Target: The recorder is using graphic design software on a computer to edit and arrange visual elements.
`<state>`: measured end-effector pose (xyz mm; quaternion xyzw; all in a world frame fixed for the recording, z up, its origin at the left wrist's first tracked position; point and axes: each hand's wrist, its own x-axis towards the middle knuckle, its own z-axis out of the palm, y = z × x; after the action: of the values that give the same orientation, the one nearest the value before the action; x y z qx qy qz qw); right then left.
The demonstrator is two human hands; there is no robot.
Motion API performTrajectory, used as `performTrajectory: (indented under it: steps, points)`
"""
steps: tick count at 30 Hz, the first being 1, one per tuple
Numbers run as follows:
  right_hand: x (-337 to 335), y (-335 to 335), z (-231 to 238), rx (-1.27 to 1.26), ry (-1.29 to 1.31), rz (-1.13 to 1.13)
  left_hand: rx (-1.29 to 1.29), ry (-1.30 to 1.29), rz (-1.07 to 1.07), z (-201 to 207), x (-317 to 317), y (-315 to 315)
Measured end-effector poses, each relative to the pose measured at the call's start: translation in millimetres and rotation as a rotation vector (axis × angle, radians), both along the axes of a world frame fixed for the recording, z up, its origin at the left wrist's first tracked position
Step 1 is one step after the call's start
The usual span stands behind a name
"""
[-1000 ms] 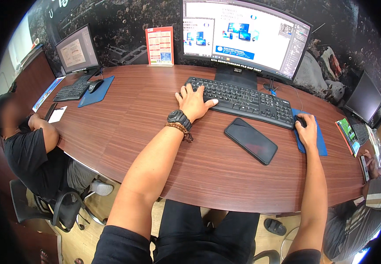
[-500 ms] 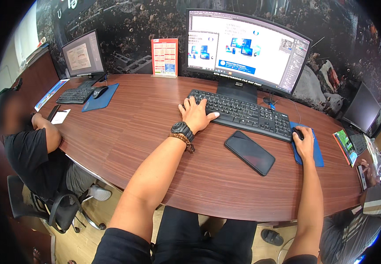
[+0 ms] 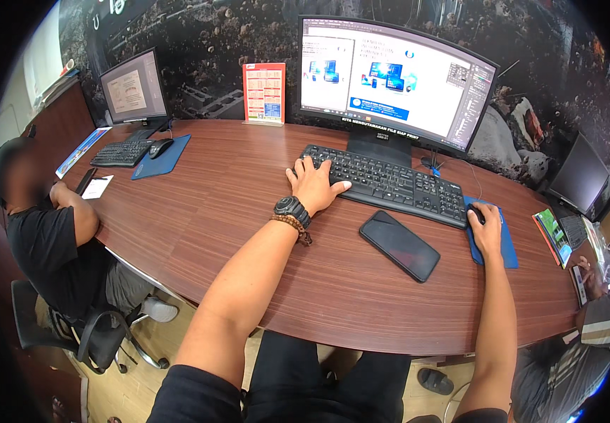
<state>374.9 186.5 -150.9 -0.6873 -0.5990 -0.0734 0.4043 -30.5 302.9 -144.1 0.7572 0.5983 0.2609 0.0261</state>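
Observation:
My left hand [image 3: 313, 186] lies with fingers spread over the left end of a black computer keyboard [image 3: 397, 182], a watch and beaded bracelet on its wrist. Curled over a small black computer mouse [image 3: 476, 214] is my right hand [image 3: 487, 231]; most of the mouse is hidden under the fingers. A blue mouse pad [image 3: 508, 247] is under that hand. Between my forearms, a black smartphone [image 3: 399, 244] rests face up on the brown wooden desk [image 3: 347, 303]. Behind the keyboard stands a curved monitor [image 3: 397, 77] displaying design software with blue-and-white artwork.
To the left, a seated person [image 3: 51, 240] leans on the desk by a second monitor [image 3: 125, 88], keyboard and mouse. A red-and-white calendar stand [image 3: 264, 93] stands at the back. At the right are booklets [image 3: 553, 236], another monitor [image 3: 578, 173] and another person [image 3: 605, 317].
On the monitor, the artwork in the left panel has shifted and its large text is gone. Both my hands keep their places. The left person's head has moved slightly right.

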Motion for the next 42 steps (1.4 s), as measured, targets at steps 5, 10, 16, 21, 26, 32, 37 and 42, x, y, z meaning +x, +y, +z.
performTrajectory:
  steps: [5, 10, 16, 21, 26, 32, 37, 42]
  points:
    - [4.0, 2.0, -3.2, 0.007, -0.007, 0.000, 0.002, 0.002, 0.001, 0.1, 0.8, -0.3]
    - [4.3, 1.8, -3.4, -0.001, 0.002, -0.004, -0.007, 0.002, -0.001, 0.8, 0.2, -1.1]
    - [0.4, 0.3, -0.8, -0.012, 0.002, -0.008, -0.005, 0.008, 0.005, 1.0, -0.1, -1.1]
    - [-2.0, -2.2, 2.4, -0.010, 0.013, -0.003, 0.016, 0.008, 0.002, -1.6, 0.1, 0.5]
    - [-2.2, -1.9, 1.4, 0.007, -0.001, 0.013, 0.026, 0.013, 0.004, -2.8, -0.9, 1.5]
    - [-1.8, -3.0, 0.8, 0.019, -0.002, -0.022, 0.012, 0.013, -0.002, -0.6, -0.1, 0.7]
    - [0.6, -1.7, -1.0, 0.014, -0.028, -0.065, -0.003, 0.009, -0.016, 0.3, -1.0, -0.1]
    - [-0.8, -2.6, -0.3, 0.012, -0.010, -0.071, 0.019, 0.023, -0.009, -2.0, -0.5, 0.7]
